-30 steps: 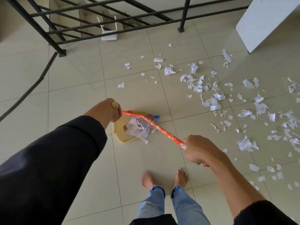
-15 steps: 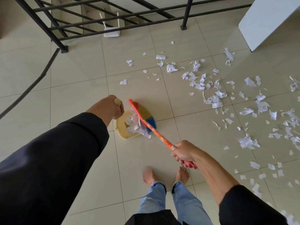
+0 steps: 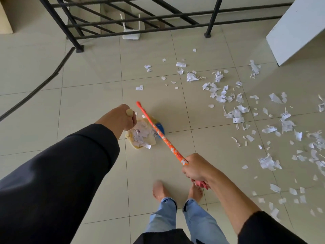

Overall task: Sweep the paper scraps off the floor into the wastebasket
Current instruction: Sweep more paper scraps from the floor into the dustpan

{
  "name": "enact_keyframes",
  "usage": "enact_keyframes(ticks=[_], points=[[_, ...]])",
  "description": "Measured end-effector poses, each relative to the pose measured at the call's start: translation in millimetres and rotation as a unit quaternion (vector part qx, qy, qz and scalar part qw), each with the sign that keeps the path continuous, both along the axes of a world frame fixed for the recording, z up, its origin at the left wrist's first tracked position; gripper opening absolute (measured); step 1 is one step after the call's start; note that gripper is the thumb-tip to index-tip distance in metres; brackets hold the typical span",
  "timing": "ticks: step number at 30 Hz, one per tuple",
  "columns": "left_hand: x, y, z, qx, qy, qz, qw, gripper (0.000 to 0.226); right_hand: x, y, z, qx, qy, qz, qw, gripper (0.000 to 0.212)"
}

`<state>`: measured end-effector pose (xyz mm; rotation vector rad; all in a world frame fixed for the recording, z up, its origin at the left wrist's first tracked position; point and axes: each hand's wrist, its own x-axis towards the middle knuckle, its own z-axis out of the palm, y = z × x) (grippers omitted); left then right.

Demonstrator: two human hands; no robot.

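1. Left hand (image 3: 121, 118) curled round the pale, rounded handle end (image 3: 129, 112) of a yellow dustpan (image 3: 136, 146), dark sleeve (image 3: 58, 173) reaching to the wrist.
2. Dustpan sat on the tiled floor (image 3: 88, 106), heaped with torn white paper scraps (image 3: 142, 133); one strip hung over its near edge.
3. Right hand (image 3: 195, 168) gripped the orange, flower-printed broom handle (image 3: 165, 140) low down, a pink end (image 3: 202, 184) showing below the fist.
4. Handle slanted up and away across the dustpan, orange tip (image 3: 138, 103) just beyond the left hand.
5. Blue bristles (image 3: 160, 128) lay at the dustpan's right side, possibly touching the heaped paper; contact hidden by the handle.
6. Loose scraps (image 3: 226, 95) stayed scattered over the floor to the right, well apart from the dustpan, some blurred near the lower right edge.
7. Bare feet (image 3: 159, 190) and light jeans (image 3: 202, 224) stood near the bottom centre.
8. Black metal railing (image 3: 140, 20) crossed the top, a white panel (image 3: 297, 29) leaning at upper right, a dark strip (image 3: 44, 81) running along the floor at left.
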<state>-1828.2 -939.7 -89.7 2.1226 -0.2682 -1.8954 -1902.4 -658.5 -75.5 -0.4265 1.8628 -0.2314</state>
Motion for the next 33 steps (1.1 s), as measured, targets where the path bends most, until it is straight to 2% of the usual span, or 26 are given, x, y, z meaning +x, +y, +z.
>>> enact_keyframes(ticks=[2, 4, 10, 12, 15, 17, 19, 23, 28, 31, 33], points=[[7.9, 0.5, -0.1, 0.006, 0.002, 0.012, 1.0, 0.01, -3.8, 2.8, 4.0, -0.005, -0.053, -0.051, 0.997, 0.009], [21.6, 0.7, -1.8, 0.018, 0.005, 0.028, 0.999, 0.016, -11.4, 6.8, 18.8, -0.016, -0.061, -0.034, 0.997, 0.007], [68.4, 3.2, 2.3, 0.023, 0.021, 0.169, 0.985, 0.023, -20.9, -9.1, 55.9, -0.046, 0.035, 0.06, 0.997, 0.008], [86.3, 8.8, 6.8, 0.035, 0.029, 0.21, 0.977, 0.024, -21.3, -21.9, 56.5, -0.072, 0.029, 0.027, 0.997, 0.007], [116.7, 29.1, 18.2, 0.059, 0.048, 0.228, 0.971, 0.008, -22.6, -44.9, 48.0, -0.119, -0.047, -0.074, 0.989, 0.011], [139.0, 48.0, 30.0, 0.061, 0.059, 0.248, 0.965, 0.007, -18.9, -68.6, 38.5, -0.126, -0.102, -0.118, 0.98, 0.01], [155.8, 64.8, 34.9, 0.066, 0.061, 0.259, 0.962, 0.013, -13.8, -97.0, 20.7, -0.114, -0.179, -0.173, 0.962, 0.014], [177.1, 102.2, 40.4, 0.059, 0.065, 0.257, 0.962, 0.012, 16.3, -147.6, -22.2, -0.075, -0.319, -0.253, 0.91, 0.016], [186.9, 130.0, 41.7, 0.061, 0.058, 0.248, 0.965, 0.017, 34.2, -151.0, -48.7, -0.051, -0.33, -0.327, 0.884, 0.02], [185.3, 138.6, 31.6, 0.068, 0.059, 0.234, 0.968, 0.016, 21.0, -127.9, -37.7, -0.043, -0.301, -0.365, 0.88, 0.021], [183.5, 133.4, 32.9, 0.084, 0.021, 0.206, 0.975, 0.016, 6.5, -108.7, -22.9, -0.055, -0.296, -0.376, 0.876, 0.02]])
